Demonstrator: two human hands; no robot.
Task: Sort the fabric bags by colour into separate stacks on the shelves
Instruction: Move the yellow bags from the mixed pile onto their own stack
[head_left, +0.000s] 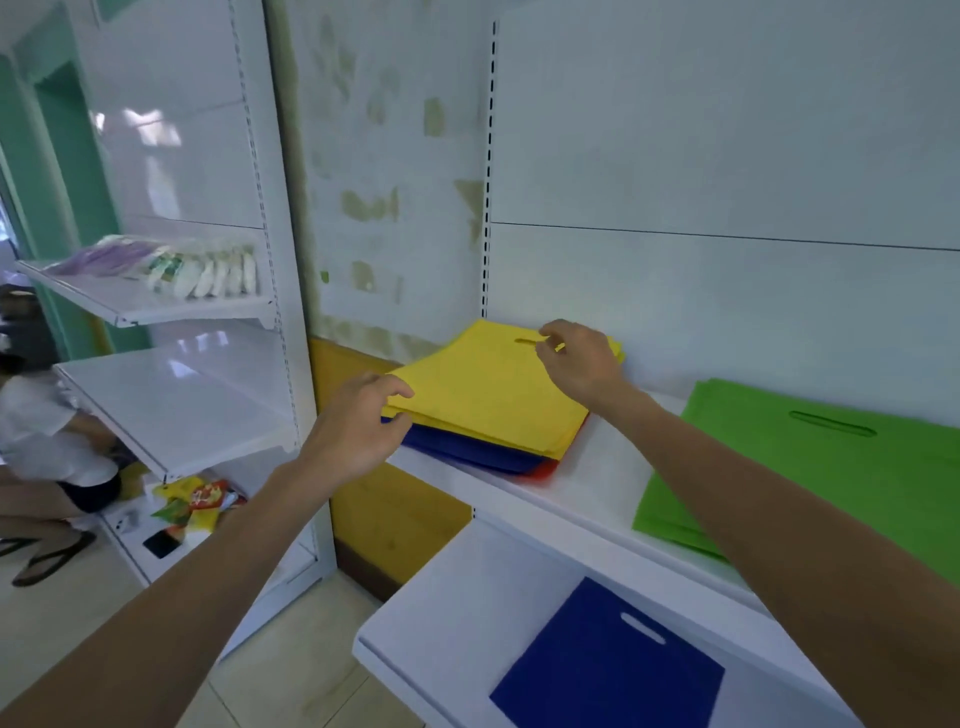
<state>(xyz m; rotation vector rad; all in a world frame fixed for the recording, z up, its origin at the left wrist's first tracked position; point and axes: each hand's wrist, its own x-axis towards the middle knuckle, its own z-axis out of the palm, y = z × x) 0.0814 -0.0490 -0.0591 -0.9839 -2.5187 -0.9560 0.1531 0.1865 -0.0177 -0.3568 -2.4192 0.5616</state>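
White shelf (597, 467); left hand (358, 421) fingers (397, 387) pinching yellow bags (483, 395); right hand (582, 358) grip unclear; blue bags (467, 452) half-hidden beneath

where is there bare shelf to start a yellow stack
Upper shelf: a bare strip between the yellow-topped pile and the green bags. Lower shelf: open white surface left of the blue bag. Crowded: the upper shelf's left end, where the left hand and right hand grip that pile.

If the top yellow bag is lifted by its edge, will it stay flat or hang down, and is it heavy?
The top yellow bag looks like thin flat fabric, so it probably droops and feels light. The left hand pinches only its corner, so the yellow bags beneath may drag along.
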